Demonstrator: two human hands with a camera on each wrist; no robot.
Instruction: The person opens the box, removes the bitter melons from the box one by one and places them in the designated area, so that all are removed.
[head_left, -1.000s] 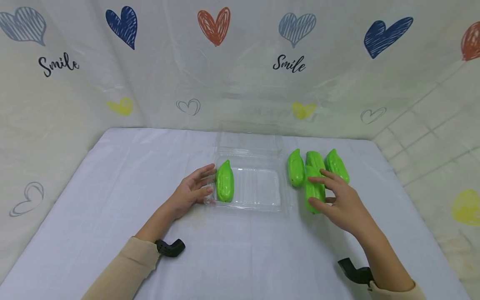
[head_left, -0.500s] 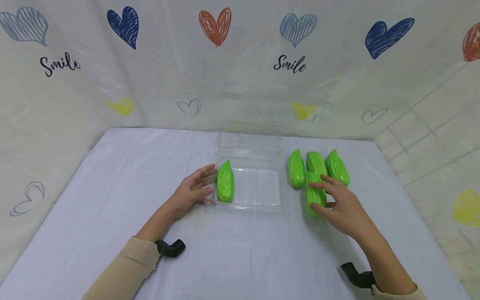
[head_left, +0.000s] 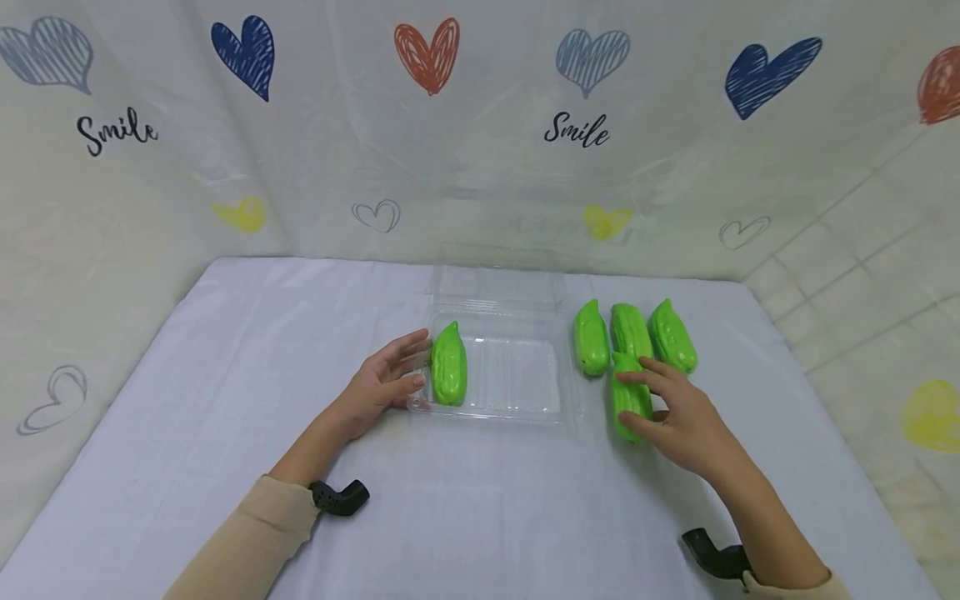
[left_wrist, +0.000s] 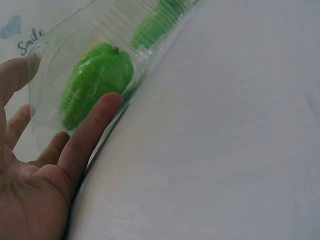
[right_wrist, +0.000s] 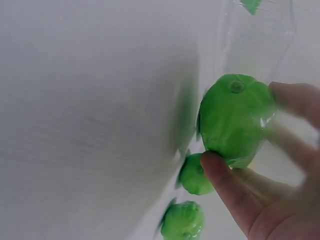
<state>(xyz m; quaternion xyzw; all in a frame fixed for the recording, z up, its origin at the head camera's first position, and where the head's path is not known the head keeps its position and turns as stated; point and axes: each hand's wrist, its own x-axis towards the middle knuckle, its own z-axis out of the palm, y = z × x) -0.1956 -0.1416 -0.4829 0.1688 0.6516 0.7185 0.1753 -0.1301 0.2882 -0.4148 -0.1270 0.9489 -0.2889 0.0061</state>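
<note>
My left hand (head_left: 382,383) rests against the left side of a clear plastic clamshell box (head_left: 517,412), its fingers spread along the wall. In the left wrist view the thumb (left_wrist: 95,130) lies against that wall. One bright green ridged gourd (head_left: 449,365) with a pointed tip lies inside, at the box's left end. To the right of the box, my right hand (head_left: 682,417) grips another green gourd (head_left: 628,400) between thumb and fingertips. The right wrist view shows this gourd's (right_wrist: 235,120) rounded end, with fingers on both sides.
Three more green gourds, a left one (head_left: 592,339), a middle one (head_left: 632,329) and a right one (head_left: 672,336), lie in a row behind the right hand. The box's lid (head_left: 498,283) stands open at the back. A white cloth (head_left: 480,517) covers the table.
My right hand has drawn its gourd slightly toward me, showing more of the middle gourd behind it. The left hand and the box have stayed in place.
</note>
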